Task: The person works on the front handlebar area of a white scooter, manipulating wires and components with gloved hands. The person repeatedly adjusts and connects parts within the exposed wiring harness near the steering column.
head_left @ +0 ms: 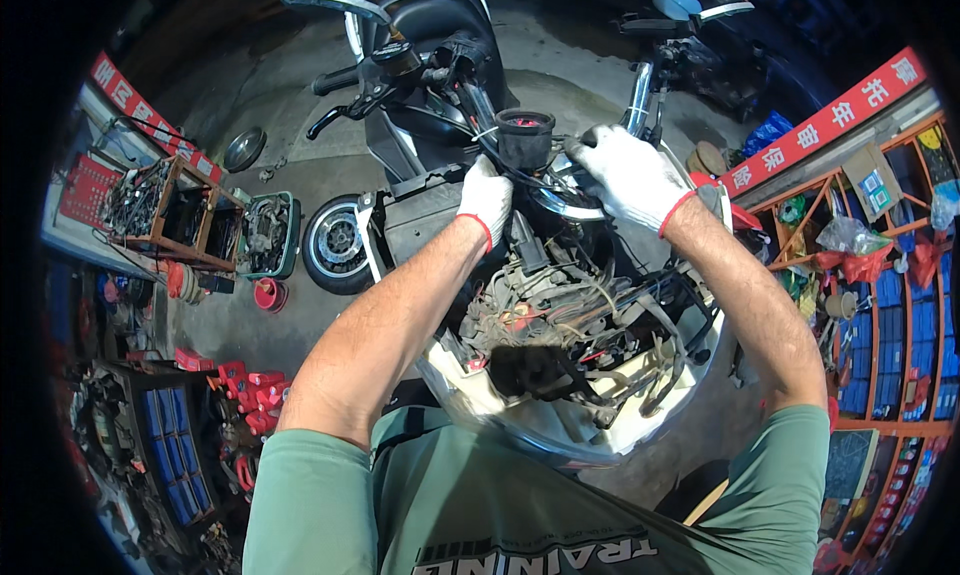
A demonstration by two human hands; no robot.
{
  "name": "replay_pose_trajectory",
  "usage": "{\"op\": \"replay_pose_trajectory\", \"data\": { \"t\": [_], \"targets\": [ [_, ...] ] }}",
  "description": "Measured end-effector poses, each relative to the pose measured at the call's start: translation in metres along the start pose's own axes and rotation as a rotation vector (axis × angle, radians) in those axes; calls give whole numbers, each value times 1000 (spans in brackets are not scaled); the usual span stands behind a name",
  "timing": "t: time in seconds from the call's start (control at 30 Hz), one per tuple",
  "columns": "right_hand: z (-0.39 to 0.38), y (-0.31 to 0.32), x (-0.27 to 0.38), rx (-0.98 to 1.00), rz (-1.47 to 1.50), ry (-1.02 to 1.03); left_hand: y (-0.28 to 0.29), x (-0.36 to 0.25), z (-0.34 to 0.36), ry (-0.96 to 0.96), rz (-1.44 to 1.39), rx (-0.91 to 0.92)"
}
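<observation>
A motorcycle with its front opened up stands before me, its black seat [440, 20] at the far side. Both of my hands wear white gloves with red cuffs. My left hand [486, 197] is closed just below a round black gauge [525, 135], beside the cables; its fingertips are mostly hidden. To the right of the gauge, my right hand [632, 178] has its fingers curled at the chrome handlebar area, and what they grip cannot be made out. Exposed cables and hoses form a wiring tangle [540, 310] nearer me, inside the pale front fairing [640, 430].
A loose wheel [337, 245] lies left of the motorcycle, near a green tool case [270, 237] and a red bowl [269, 294]. A wooden tool rack [185, 210] stands farther left. Orange shelves [880, 325] line the right side. Another motorcycle [700, 65] is parked at the back right.
</observation>
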State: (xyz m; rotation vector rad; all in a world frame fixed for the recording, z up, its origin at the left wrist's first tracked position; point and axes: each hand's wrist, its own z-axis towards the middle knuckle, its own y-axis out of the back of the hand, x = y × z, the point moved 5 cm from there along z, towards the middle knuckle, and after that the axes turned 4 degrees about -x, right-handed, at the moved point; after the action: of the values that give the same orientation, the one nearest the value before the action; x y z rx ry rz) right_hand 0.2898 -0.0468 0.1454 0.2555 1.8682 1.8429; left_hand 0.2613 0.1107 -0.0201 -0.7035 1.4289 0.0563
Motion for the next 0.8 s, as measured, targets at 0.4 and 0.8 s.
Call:
{"op": "replay_pose_trajectory", "data": {
  "t": [0.4, 0.8],
  "targets": [
    [-7, -12, -4, -88, 55, -68, -4, -2, -29, 414, 112, -144],
    [-10, -9, -6, -50, 231, -186, -52, 4, -79, 827, -479, 13]
  ]
}}
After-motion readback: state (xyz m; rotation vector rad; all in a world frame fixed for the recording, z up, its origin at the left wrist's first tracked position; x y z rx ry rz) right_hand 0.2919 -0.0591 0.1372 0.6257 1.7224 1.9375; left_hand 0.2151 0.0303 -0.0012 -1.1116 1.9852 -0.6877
